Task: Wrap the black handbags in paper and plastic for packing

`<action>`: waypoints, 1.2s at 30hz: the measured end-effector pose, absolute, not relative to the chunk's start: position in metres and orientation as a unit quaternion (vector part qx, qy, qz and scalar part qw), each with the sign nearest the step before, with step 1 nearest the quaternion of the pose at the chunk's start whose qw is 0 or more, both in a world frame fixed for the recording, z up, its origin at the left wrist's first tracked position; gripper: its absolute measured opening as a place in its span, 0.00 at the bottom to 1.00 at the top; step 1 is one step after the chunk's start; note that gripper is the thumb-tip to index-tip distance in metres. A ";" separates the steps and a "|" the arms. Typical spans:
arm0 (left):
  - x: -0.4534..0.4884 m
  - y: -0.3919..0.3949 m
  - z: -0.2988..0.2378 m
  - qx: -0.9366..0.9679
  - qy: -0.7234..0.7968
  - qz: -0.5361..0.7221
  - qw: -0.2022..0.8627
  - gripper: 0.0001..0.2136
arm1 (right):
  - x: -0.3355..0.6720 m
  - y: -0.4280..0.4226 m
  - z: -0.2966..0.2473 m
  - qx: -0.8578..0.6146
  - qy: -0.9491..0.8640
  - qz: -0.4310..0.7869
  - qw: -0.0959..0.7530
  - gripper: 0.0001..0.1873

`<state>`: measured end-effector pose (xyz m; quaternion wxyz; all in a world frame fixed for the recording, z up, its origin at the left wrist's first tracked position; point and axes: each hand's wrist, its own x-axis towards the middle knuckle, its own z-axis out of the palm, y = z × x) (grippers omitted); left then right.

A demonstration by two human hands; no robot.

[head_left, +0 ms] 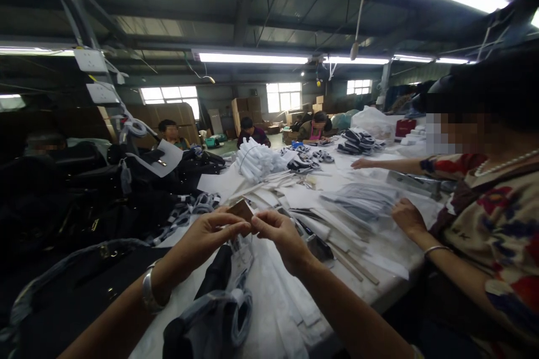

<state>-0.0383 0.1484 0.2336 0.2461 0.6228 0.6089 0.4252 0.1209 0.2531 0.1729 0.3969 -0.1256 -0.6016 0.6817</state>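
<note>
My left grip [210,230] and my right grip [283,235] are both closed on one small brown piece [241,210], fingers and thumbs pinching it from either side, their tips close together at its lower right corner. I hold it up in front of me, over the tabletop [391,291]; I cannot tell what it is made of. A silver bracelet [150,289] circles my left wrist, nearer me than the brown piece.

Below the brown piece, between my forearms, are a black handle [215,270] and a loop of strap in clear wrap [242,314]. To the right of the brown piece, pale strips [337,235] lie fanned over one another. Just beyond it rests a heaped bundle of white tubes [256,158]. To its left are wrapped straps [206,201], and farther left, black bags [84,286] with gold-coloured fittings.

Well to the right of the brown piece, a co-worker in a floral top [501,224] has one hand [408,217] beside a clear plastic packet [362,197] and the other [362,163] stretched out past it. Far beyond the brown piece, more people sit in front of stacked boxes [248,109].
</note>
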 end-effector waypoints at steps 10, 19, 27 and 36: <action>-0.036 0.147 0.232 0.500 0.524 0.550 0.416 0.10 | 0.119 0.246 0.140 -0.189 -0.400 0.812 0.380 0.11; -0.030 0.143 0.227 0.452 0.436 0.635 0.451 0.07 | 0.130 0.222 0.113 -0.182 -0.419 0.849 0.264 0.18; -0.023 0.134 0.231 0.454 0.442 0.629 0.450 0.07 | 0.147 0.210 0.129 -0.166 -0.655 0.479 0.560 0.21; -0.017 0.130 0.227 0.475 0.409 0.624 0.468 0.09 | 0.117 0.191 0.152 -0.116 -0.678 0.526 0.500 0.33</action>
